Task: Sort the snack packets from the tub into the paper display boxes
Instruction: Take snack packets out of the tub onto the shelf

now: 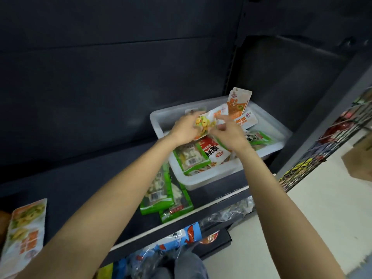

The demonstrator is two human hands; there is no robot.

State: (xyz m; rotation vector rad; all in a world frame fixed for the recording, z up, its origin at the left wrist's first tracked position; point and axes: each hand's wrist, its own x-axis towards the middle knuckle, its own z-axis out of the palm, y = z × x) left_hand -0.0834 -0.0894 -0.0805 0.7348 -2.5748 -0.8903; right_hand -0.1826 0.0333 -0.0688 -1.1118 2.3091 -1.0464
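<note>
**Both hands on one packet above the tub**

The left hand and the right hand both grip a white packet printed with yellow and orange, holding it over the far half of the tub. The left fingers curl around its near left edge; the right fingers pinch its lower right side.

The tub is a translucent white container sitting on a dark shelf, near the shelf's right end. It holds more packets: an orange packet standing upright against the far wall, a red and white packet lying beneath the right hand, and a green-edged packet at the near left corner. Both forearms cross above the tub and hide part of its contents.

Two green packets lie on the shelf, just beside the tub's near left side. A further pale packet lies at the shelf's far left edge. A wire rack with hanging goods stands to the right.
</note>
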